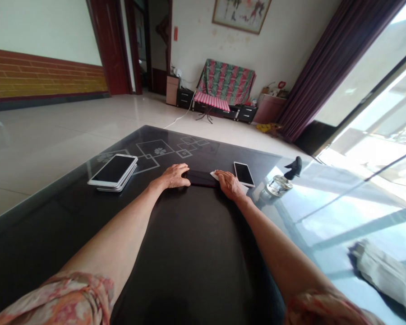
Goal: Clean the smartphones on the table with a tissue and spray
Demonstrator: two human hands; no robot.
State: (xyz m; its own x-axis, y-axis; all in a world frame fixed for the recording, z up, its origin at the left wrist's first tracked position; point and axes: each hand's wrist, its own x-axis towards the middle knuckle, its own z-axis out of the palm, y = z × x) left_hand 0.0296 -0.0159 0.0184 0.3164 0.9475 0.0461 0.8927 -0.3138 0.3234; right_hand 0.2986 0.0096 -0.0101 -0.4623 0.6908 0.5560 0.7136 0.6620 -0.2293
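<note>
A slim dark device [202,178] lies flat, long side crosswise, with a white cloth [214,175] at its right end.

Beyond the left hand [174,176], pale floor tiles [71,119] meet a brick-patterned wainscot [43,74]; right of the right hand [230,185], a purple curtain [331,58] hangs beside a bright window [389,99].

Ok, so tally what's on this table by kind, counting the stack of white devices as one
Stack of white devices: 1
Single devices (dark device, white-framed device): 2
Spray bottle: 1
Cloths or wipes (white wipe, grey cloth): 2
Total: 6
</note>
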